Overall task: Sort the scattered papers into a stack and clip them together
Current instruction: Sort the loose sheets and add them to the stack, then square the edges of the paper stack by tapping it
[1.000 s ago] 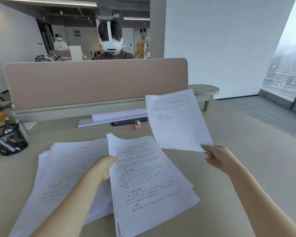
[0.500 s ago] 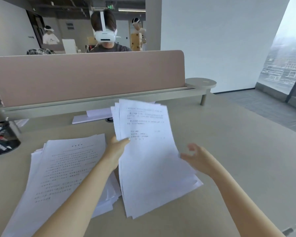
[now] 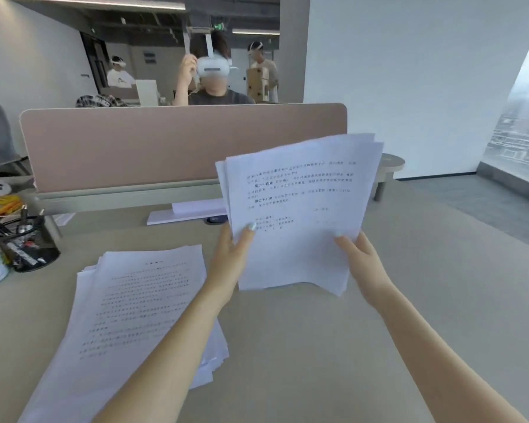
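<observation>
Both hands now hold a sheaf of papers up off the desk, tilted toward the camera; half a second ago the sheaf was lower with its near end by the desk and only the left hand on it. Left hand grips the sheaf's lower left edge, thumb on the printed face. Right hand, open and off the sheets before, now grips the lower right corner, thumb on front. A second ago the right hand pinched one loose sheet; that sheet is now top of the sheaf. Edges of the held sheets are uneven, fanned at top right. Second stack lies flat on the near left of the desk, unchanged, left forearm crossing over its right edge. Mesh pen holder at far left, pink divider panel beyond, a person with a white headset behind it.
</observation>
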`<action>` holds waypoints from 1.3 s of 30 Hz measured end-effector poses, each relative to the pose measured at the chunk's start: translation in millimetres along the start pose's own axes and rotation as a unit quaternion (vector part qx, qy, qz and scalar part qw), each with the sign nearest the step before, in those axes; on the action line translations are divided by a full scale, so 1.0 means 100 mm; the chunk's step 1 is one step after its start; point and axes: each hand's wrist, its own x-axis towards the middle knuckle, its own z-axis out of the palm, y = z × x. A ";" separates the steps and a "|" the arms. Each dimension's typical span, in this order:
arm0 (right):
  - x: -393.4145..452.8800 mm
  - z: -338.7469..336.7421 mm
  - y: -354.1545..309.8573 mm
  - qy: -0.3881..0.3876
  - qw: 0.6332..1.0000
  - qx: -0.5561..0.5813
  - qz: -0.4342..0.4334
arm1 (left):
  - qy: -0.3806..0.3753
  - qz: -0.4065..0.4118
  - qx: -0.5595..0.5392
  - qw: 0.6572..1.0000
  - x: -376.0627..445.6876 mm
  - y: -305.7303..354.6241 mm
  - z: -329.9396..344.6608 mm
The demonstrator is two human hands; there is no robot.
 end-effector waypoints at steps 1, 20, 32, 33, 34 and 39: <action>-0.04 0.02 0.13 -0.001 1.000 -0.013 0.018 | 0.000 -0.026 0.014 1.000 -0.05 -0.17 0.01; -0.58 1.98 0.52 -0.228 0.924 -0.303 0.049 | 0.164 -0.233 0.356 0.890 -0.37 -0.51 -2.35; -0.44 1.71 0.59 -0.135 0.896 -0.419 0.061 | 0.223 -0.331 -0.029 0.916 -0.18 -0.57 -2.29; -0.42 1.62 0.59 -0.118 0.898 -0.420 0.060 | 0.206 -0.338 -0.040 0.917 -0.15 -0.59 -2.20; -0.40 1.53 0.59 -0.104 0.902 -0.413 0.067 | 0.178 -0.351 -0.046 0.918 -0.14 -0.55 -2.08; -0.31 1.20 0.60 -0.079 0.929 -0.348 0.103 | 0.077 -0.345 0.069 0.933 0.07 -0.64 -1.72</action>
